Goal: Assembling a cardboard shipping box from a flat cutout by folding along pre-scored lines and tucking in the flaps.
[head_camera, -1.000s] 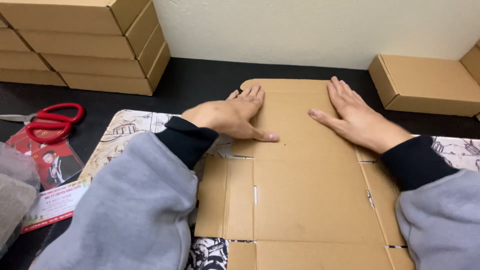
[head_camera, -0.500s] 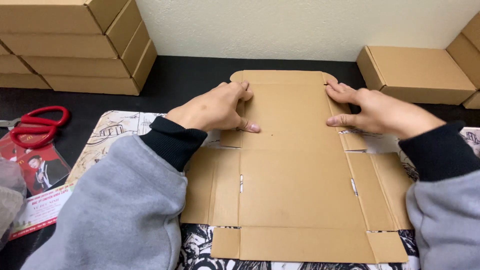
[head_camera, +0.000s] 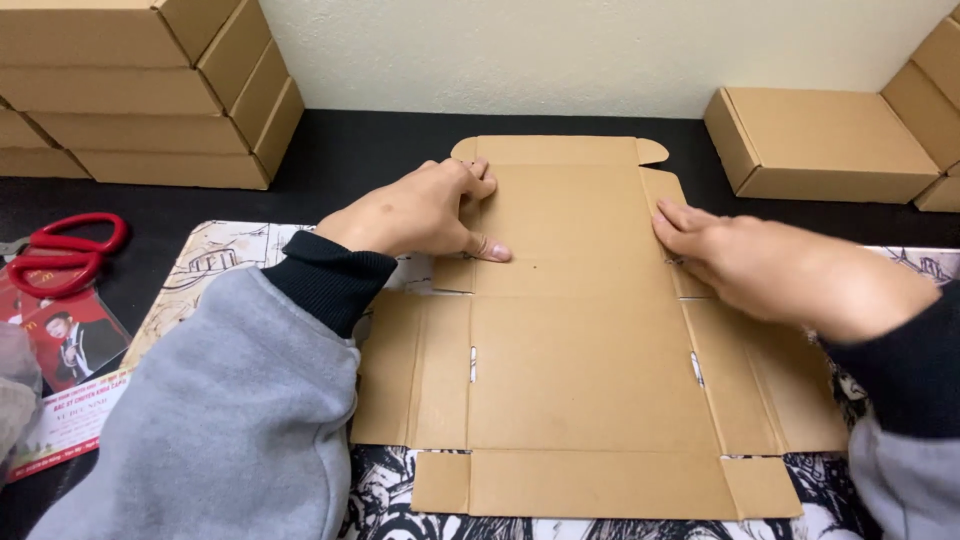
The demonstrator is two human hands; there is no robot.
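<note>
- A flat die-cut cardboard blank (head_camera: pixel 590 340) lies unfolded on a printed mat (head_camera: pixel 215 260) over the dark table (head_camera: pixel 380 150), far flap toward the wall
- The left hand (head_camera: pixel 420 212) curls over the blank's upper left side flap, thumb flat on the panel; whether the fingers pinch the flap's edge I cannot tell
- The right hand (head_camera: pixel 770 265) rests loose on the upper right flap, fingertips on the crease, gripping nothing
- It looks like the side-flap creasing stage; lifting both flaps evenly along their scores seems the demand
- Finished boxes (head_camera: pixel 140 95) are stacked at the left, red scissors (head_camera: pixel 65 250) nearby
</note>
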